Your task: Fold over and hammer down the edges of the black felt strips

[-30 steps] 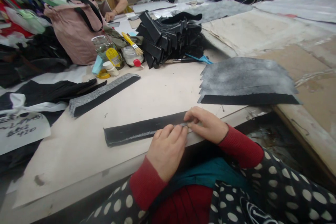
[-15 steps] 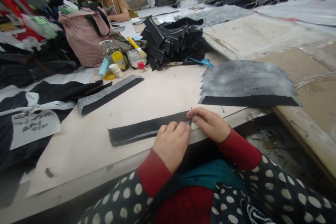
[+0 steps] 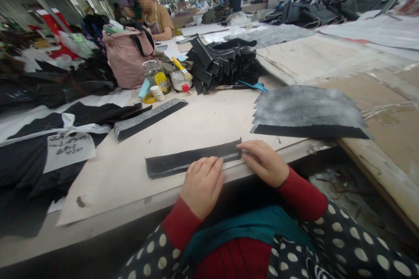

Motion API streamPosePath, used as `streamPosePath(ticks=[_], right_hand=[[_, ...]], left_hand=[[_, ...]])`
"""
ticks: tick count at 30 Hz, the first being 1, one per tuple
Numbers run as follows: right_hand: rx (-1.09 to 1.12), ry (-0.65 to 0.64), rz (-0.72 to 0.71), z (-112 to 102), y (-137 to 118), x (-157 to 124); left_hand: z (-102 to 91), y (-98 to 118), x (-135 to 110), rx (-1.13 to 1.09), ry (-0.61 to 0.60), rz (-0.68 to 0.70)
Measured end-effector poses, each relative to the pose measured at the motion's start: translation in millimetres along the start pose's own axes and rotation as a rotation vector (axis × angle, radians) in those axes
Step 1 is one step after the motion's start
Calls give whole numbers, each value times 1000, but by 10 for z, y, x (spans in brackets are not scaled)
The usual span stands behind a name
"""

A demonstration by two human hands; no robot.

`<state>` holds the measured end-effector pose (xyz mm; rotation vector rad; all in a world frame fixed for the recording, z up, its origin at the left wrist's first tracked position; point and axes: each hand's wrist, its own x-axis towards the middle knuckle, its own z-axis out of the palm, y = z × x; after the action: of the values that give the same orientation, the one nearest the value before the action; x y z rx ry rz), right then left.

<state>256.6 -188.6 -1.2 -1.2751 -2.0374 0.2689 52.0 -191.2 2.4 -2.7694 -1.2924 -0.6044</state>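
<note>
Fingers (image 3: 209,165) of the left hand (image 3: 202,184) are stretched out flat and loose, tips resting on the near edge of a long narrow black fabric strip (image 3: 183,162), pressing on it, not gripping. The right hand (image 3: 266,162) has its fingers lying along the strip's right end, touching it, but honestly I can't tell if they're pinching the end or just holding it down. The strip lies flat on the pale worktable (image 3: 209,122), right along the near edge, just in front of the person's red sleeves. Just beyond the right hand there's a fanned stack of grey felt-like sheets with a black bottom edge (image 3: 310,111). Further back to the left lies a grey-and-black strip (image 3: 150,117), and behind it a glass jar (image 3: 151,69), a yellow-handled brush (image 3: 180,68) and a pink bag with black straps (image 3: 126,59). A messy heap of black strips (image 3: 222,63) sits mid-table. A white handwritten paper tag (image 3: 68,150) lies on dark cloth at the left.
</note>
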Motion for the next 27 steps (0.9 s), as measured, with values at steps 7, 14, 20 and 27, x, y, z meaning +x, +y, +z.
streamPosePath(ticks=[7, 14, 20, 27], right_hand=[[-268, -107, -148, 65, -151, -225], [-262, -42, -198, 47, -126, -280], [-250, -65, -288, 159, -169, -270], [-251, 113, -416, 328, -425, -154]], left_hand=[[-24, 63, -163, -38, -2, 56], [-120, -96, -390, -4, 86, -26], [-179, -181, -523, 53, 70, -105], [-114, -177, -551, 78, 268, 17]])
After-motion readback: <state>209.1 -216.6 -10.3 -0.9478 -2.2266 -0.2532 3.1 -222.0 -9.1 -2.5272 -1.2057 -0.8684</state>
